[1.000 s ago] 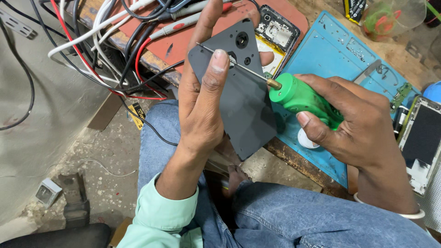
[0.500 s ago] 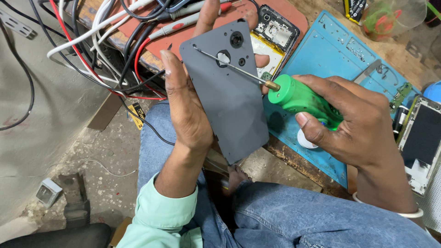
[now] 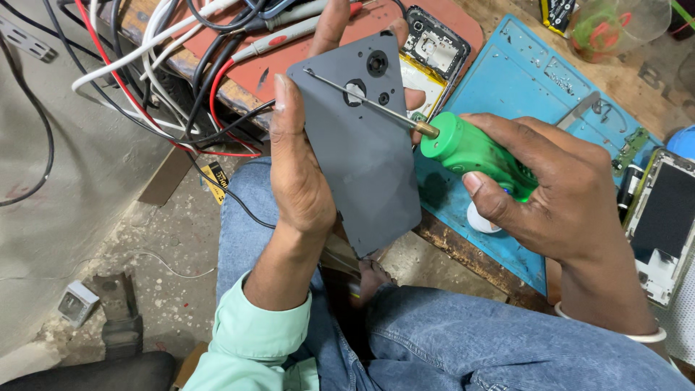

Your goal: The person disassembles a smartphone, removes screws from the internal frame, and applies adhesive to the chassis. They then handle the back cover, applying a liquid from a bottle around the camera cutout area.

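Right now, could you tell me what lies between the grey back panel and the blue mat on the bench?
In the head view, an opened phone lies there, partly hidden behind the grey back panel, beside the blue mat.

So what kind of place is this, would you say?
Most likely a phone repair bench: an opened phone lies on the worktop, a blue repair mat covers part of it, and tangled test leads hang over the edge.

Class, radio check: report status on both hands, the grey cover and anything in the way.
Left hand grips grey cover. Right hand grips green screwdriver, tip at cover's top corner. Cables hang close at left, not touching.
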